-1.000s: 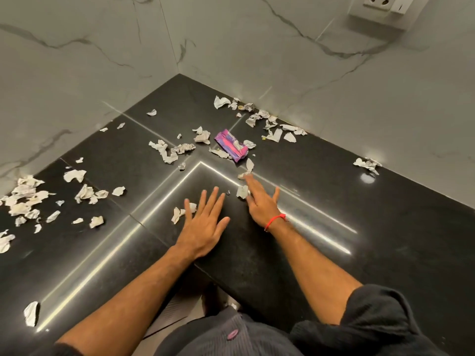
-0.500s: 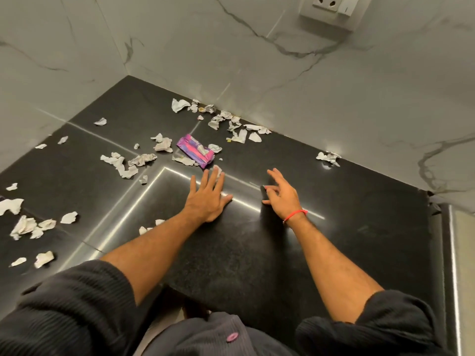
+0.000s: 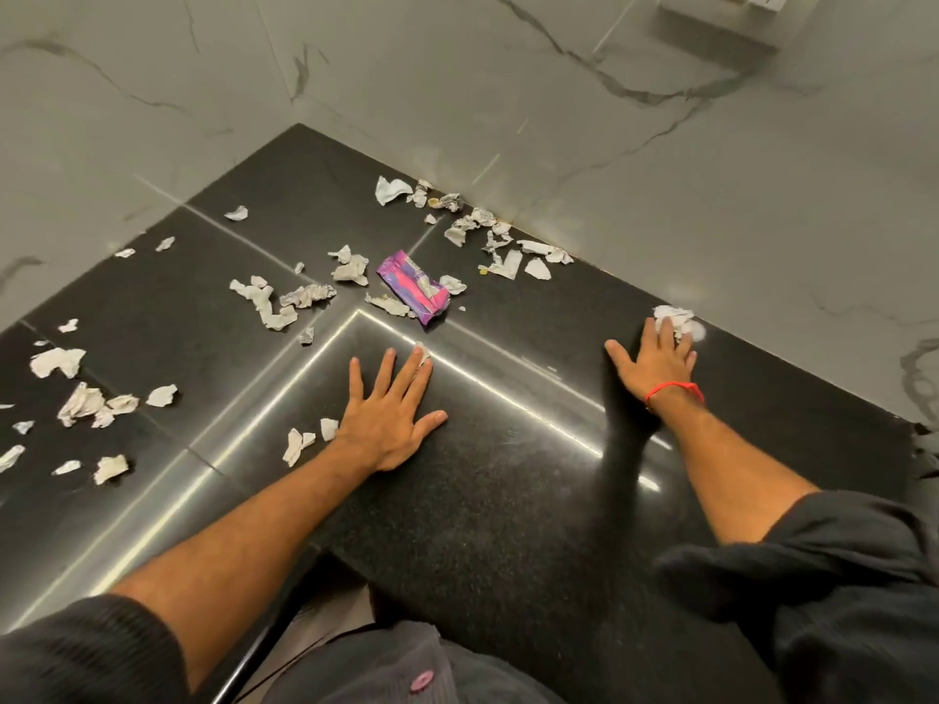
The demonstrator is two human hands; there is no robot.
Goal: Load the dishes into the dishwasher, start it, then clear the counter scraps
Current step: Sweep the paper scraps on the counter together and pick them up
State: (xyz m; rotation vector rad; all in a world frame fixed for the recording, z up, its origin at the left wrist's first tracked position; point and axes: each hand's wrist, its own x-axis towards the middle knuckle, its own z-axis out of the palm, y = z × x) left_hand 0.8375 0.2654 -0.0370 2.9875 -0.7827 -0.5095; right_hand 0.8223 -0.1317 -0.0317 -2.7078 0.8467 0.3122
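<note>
Torn white paper scraps lie scattered over the black corner counter (image 3: 508,500). My left hand (image 3: 388,414) lies flat with fingers spread, fingertips touching one small scrap (image 3: 423,352). My right hand (image 3: 655,360), with a red thread at the wrist, reaches far right and its straight fingers rest on a crumpled white scrap (image 3: 673,317) beside the wall. A pink and purple wrapper (image 3: 414,287) lies ahead of my left hand. More scraps cluster along the back wall (image 3: 500,241), in the centre left (image 3: 284,302) and at the far left (image 3: 84,403).
Grey marble walls meet at the corner behind the counter. A wall socket (image 3: 721,12) sits at top right. The counter's front edge runs below my forearms. A gap and another surface edge (image 3: 925,449) show at the far right.
My right hand has slid right and forward onto the crumpled scrap by the wall. My left hand has stayed flat by the small scrap. The view has shifted slightly.
</note>
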